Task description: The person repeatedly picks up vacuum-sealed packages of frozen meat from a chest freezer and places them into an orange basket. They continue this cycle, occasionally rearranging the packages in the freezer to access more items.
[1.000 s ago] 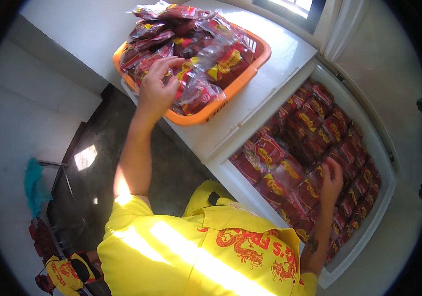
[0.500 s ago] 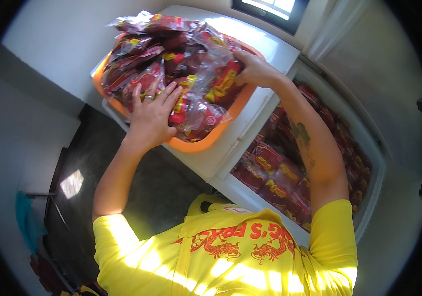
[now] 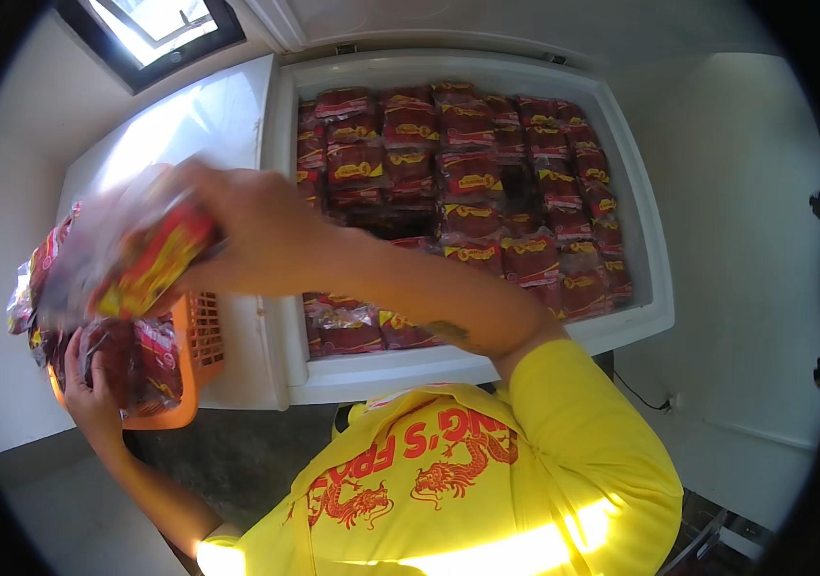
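The work in hand looks well advanced but not finished. The white chest freezer (image 3: pixel 630 206) stands open on the right, and most of its floor is already covered with rows of red-and-yellow sealed food packets (image 3: pixel 472 178), lying flat and touching edge to edge from the far wall down to the near wall. A dark gap (image 3: pixel 386 219) remains near the middle-left of the load, where no packet shows on the top layer, so there seems to be room for more. On the left, the orange plastic basket (image 3: pixel 201 331) sits on the white closed lid (image 3: pixel 194 125) beside the open compartment, and it still holds a heap of the same packets (image 3: pixel 136 360), which I judge to be what is left to move. The right hand (image 3: pixel 242 226) is raised over the near left corner of the freezer, its fingers clenched around a clear-wrapped packet (image 3: pixel 141 259) with red and yellow printing; that packet is blurred and lifted clear of the basket, above its far side and not yet over the freezer's rows. The left hand (image 3: pixel 93 389) is low at the near left, palm pressed against the packets in the basket and fingers curled on them, though whether it truly grips one or only steadies the heap cannot be told. A skylight-like window (image 3: pixel 155 24) is at the far left.
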Demonstrator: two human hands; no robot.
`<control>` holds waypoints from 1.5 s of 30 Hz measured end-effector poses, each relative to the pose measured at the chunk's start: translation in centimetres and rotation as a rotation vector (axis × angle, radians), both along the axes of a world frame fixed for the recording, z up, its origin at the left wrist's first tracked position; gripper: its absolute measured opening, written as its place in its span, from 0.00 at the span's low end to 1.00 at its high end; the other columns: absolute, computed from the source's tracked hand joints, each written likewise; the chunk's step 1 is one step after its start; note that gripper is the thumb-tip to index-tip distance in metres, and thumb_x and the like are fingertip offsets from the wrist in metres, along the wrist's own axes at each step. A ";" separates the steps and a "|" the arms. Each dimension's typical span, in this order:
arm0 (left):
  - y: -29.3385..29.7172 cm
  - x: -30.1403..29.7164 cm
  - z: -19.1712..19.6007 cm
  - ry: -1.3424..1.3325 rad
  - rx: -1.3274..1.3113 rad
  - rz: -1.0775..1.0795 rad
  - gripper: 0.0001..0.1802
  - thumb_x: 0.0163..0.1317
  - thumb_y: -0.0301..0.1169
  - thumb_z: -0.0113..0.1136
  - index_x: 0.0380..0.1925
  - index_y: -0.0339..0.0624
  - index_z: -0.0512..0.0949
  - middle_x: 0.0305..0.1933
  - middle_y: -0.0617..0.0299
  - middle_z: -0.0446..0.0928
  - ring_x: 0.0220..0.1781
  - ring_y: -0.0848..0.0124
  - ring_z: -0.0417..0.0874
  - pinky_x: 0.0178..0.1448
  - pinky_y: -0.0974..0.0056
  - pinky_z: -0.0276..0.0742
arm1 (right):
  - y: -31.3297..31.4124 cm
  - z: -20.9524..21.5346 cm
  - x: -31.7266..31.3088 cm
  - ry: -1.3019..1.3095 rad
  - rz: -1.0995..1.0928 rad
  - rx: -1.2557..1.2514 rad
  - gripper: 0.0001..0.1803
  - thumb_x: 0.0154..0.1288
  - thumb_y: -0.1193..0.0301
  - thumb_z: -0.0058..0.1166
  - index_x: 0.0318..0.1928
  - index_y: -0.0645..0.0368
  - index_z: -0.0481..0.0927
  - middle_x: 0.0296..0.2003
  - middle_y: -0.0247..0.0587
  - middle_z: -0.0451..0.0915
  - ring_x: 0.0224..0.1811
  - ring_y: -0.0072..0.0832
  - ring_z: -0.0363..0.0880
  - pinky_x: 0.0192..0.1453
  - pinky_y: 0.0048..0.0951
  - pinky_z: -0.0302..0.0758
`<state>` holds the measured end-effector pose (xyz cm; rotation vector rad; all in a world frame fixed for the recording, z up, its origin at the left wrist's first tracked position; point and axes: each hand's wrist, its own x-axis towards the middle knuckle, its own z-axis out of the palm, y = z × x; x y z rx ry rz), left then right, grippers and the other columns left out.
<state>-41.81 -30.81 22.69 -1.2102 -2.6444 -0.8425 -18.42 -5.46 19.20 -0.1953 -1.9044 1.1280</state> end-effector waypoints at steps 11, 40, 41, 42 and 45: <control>3.0 4.6 0.8 0.077 -0.334 0.319 0.32 0.58 0.23 0.59 0.65 0.49 0.69 0.58 0.49 0.77 0.58 0.58 0.80 0.58 0.58 0.74 | 13.5 -19.0 29.7 -0.142 -0.564 -1.238 0.35 0.53 0.74 0.69 0.60 0.59 0.67 0.48 0.40 0.77 0.48 0.30 0.79 0.45 0.34 0.81; 30.4 31.0 -15.4 0.175 -0.343 -1.004 0.23 0.54 0.31 0.56 0.52 0.50 0.77 0.57 0.53 0.77 0.57 0.56 0.79 0.60 0.53 0.76 | 40.2 -32.0 23.5 -0.760 -1.040 0.236 0.32 0.66 0.43 0.49 0.67 0.40 0.67 0.69 0.49 0.60 0.70 0.52 0.56 0.69 0.58 0.55; 31.9 31.4 -16.0 0.194 -0.315 -1.070 0.23 0.54 0.32 0.56 0.53 0.51 0.77 0.57 0.54 0.76 0.57 0.56 0.79 0.60 0.53 0.76 | 38.7 -30.7 24.8 -0.626 -0.964 0.170 0.33 0.67 0.44 0.49 0.67 0.43 0.67 0.68 0.49 0.61 0.70 0.50 0.58 0.68 0.55 0.59; 33.6 31.8 -16.7 0.249 -0.260 -1.141 0.23 0.55 0.34 0.55 0.54 0.52 0.76 0.58 0.55 0.75 0.59 0.56 0.78 0.62 0.53 0.74 | 36.7 -29.5 26.2 -0.506 -0.888 0.099 0.33 0.67 0.45 0.50 0.66 0.46 0.67 0.67 0.49 0.63 0.69 0.47 0.60 0.67 0.52 0.62; 38.9 34.1 -19.4 0.333 -0.176 -1.326 0.25 0.56 0.35 0.55 0.57 0.55 0.73 0.66 0.56 0.69 0.69 0.58 0.68 0.70 0.49 0.65 | 28.1 -26.8 30.7 -0.221 -0.017 -1.351 0.28 0.69 0.50 0.51 0.62 0.53 0.71 0.57 0.44 0.74 0.59 0.34 0.73 0.56 0.41 0.75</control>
